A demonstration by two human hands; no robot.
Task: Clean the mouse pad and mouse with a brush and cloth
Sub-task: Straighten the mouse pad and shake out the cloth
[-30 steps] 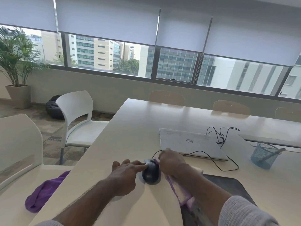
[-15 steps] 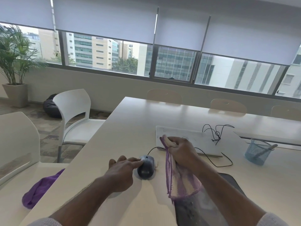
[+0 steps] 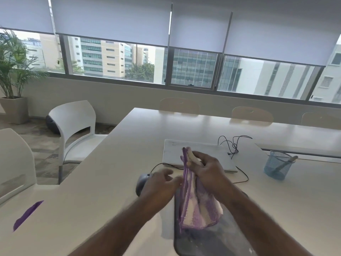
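My right hand [image 3: 208, 170] is raised over the table and grips the top of a purple and white cloth [image 3: 197, 207], which hangs down over the dark mouse pad [image 3: 206, 241]. My left hand [image 3: 160, 183] is lifted with its fingers spread, its fingertips close to the cloth's left edge. It covers most of the dark wired mouse [image 3: 142, 182], which sits on the table just left of the pad. A brush [image 3: 287, 162] stands in a blue mesh cup [image 3: 276, 168] at the right.
A closed white laptop [image 3: 199, 150] lies behind my hands, with the mouse cable [image 3: 234, 145] looping past it. A second purple cloth [image 3: 27, 215] lies on a chair seat at the left. White chairs [image 3: 73, 126] stand along the table's left side.
My right hand lifted the cloth off the mouse and raised it. My left hand let go of the mouse and moved right toward the hanging cloth.
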